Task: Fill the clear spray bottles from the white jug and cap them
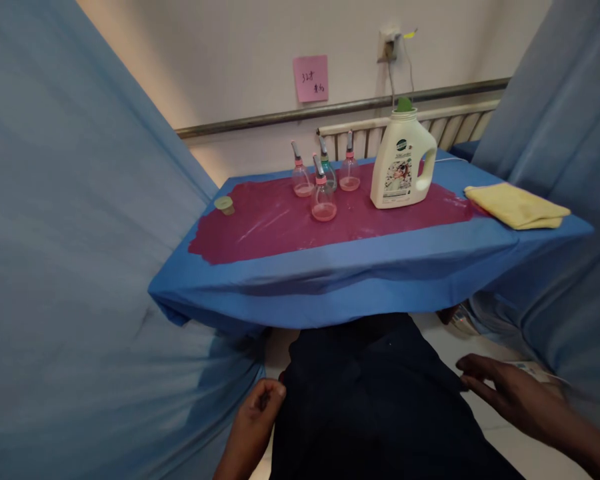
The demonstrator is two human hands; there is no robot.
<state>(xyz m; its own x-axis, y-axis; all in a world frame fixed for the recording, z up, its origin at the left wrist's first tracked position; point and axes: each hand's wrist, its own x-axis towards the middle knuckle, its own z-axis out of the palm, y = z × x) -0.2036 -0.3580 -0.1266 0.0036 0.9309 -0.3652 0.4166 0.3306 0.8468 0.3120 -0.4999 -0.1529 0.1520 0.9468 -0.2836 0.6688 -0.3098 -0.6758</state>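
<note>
Low in the view, dark navy clothing [370, 407] spreads over my lap. On its left edge is my left hand [257, 417], closed, with thumb and curled fingers meeting at the cloth. My right hand [505, 390] pinches at the right edge of the same clothing, which is drawn out toward it. The fingertips on both sides are partly in shadow. Neither hand touches the table beyond.
Ahead stands a table with a blue cloth [330, 280] and a dark red sheet [260, 227]. It bears several round spray bottles [324, 210], a large cream detergent jug [397, 160] without its cap, a small pale cup [225, 205] and a folded yellow cloth [517, 205]. Blue curtains [70, 233] hang both sides.
</note>
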